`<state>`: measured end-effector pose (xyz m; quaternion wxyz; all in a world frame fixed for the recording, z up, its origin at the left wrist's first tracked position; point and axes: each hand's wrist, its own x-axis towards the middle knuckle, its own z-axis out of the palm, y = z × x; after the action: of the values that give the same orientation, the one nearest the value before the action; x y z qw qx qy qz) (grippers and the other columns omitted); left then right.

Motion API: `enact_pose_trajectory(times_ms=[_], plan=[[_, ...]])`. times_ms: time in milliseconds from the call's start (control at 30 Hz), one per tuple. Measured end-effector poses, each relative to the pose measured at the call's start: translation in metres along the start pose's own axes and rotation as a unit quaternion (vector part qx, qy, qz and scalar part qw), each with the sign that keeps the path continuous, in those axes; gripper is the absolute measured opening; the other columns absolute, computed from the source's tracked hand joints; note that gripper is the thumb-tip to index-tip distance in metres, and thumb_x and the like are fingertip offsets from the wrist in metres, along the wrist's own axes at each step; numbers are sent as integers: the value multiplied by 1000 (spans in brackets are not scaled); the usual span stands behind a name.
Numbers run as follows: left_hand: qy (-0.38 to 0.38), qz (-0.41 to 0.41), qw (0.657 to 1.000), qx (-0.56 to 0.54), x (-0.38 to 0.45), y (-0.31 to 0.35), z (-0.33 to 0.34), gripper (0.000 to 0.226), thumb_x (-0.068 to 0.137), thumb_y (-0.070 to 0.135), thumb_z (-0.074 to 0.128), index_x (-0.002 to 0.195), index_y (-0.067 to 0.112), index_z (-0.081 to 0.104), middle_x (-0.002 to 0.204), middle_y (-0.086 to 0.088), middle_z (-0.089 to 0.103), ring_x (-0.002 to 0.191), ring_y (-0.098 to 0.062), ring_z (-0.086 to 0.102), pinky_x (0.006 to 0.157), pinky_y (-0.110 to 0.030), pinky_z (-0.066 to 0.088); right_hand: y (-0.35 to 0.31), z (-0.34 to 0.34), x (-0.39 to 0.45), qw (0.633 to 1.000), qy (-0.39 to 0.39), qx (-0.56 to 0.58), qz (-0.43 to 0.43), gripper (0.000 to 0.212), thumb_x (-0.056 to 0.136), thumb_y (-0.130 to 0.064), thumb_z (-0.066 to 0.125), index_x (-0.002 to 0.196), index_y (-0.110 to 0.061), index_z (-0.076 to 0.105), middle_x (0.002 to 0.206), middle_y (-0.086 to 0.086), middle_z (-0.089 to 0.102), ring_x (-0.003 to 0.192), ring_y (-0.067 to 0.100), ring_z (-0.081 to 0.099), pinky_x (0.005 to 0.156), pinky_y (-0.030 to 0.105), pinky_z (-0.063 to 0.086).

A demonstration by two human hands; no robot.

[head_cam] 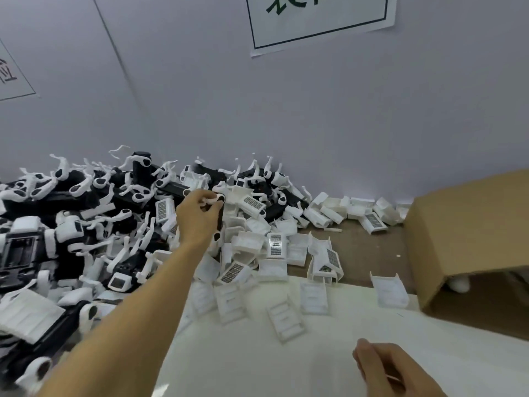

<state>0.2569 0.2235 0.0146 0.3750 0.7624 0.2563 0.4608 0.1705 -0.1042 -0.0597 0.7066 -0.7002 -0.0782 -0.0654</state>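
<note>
Head view, from the near edge outward: the right hand [395, 371] sits low at the near right above a glossy white sheet [257, 353] spread on the desk [357, 247]. Its fingers are curled inward, and I cannot tell whether they pinch anything. From the near left a bare forearm runs diagonally up toward the middle of the scene.

Further out, shallow white plastic trays [390, 290] lie scattered on the sheet and on the bare brown desk top. They are rectangular, with ribbed floors and raised side walls, and some are tipped on edge or stacked crookedly. A few carry a label with a dense black-and-white grid pattern [276, 245]. At the right a plain cardboard box [472, 224] lies on its side, its matte brown flap open toward the near side.

Beyond the trays the left hand [200, 216] is closed around a black part [220, 220] — a slim, dark, elongated piece with a white curved clip [211, 200] at its top. The hand holds it just above the far middle of the pile, where the trays meet the heap.

That heap [86, 213] fills the left side — chunky black housings tangled with white, hooked, ribbon-like clips, piled against the wall.

Farthest off, the smooth pale grey wall [315, 124] bears a white paper sign [320, 21] with a dark thin border and green characters.
</note>
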Motion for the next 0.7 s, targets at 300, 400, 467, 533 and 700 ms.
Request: enact_pose_trajectory(times_ms=[300, 400, 467, 533, 700], plan=[[-100, -337, 772, -530, -197, 95, -19, 28, 82, 30, 74, 101, 10, 71, 107, -10, 71, 98, -32, 67, 93, -54, 55, 1, 3, -12, 997, 44, 55, 21, 43, 68, -60, 67, 105, -39, 67, 104, -22, 68, 97, 5, 66, 77, 32, 54], [-151, -414, 692, -571, -247, 92, -27, 34, 80, 42, 67, 97, 14, 75, 100, -9, 74, 76, -24, 74, 61, -35, 61, -7, -5, -19, 997, -53, 58, 9, 42, 75, -76, 64, 105, -45, 64, 97, -27, 71, 93, -3, 67, 77, 22, 54], [-171, -445, 647, -595, -261, 82, -32, 57, 82, 49, 63, 122, 9, 68, 104, -17, 73, 77, -24, 75, 61, -33, 61, -11, -6, -26, 993, -112, 8, -25, 28, 74, -71, 58, 83, -47, 69, 82, -24, 71, 80, -2, 66, 69, 12, 48], [-182, -448, 666, -567, -266, 77, -32, 72, 83, 53, 64, 134, 4, 56, 113, -26, 69, 101, -31, 71, 90, -46, 59, -13, -3, -29, 991, -121, 7, -50, 29, 85, -60, 58, 62, -44, 65, 64, -20, 63, 63, 0, 57, 61, 11, 40], [-278, -466, 648, -535, -256, 77, -24, 64, 59, 37, 83, 104, -9, 74, 75, -26, 71, 66, -32, 73, 57, -36, 61, -5, -6, -20, 994, -78, 76, -16, 32, 95, -35, 59, 67, -23, 68, 66, -8, 63, 65, 5, 56, 63, 16, 41]])
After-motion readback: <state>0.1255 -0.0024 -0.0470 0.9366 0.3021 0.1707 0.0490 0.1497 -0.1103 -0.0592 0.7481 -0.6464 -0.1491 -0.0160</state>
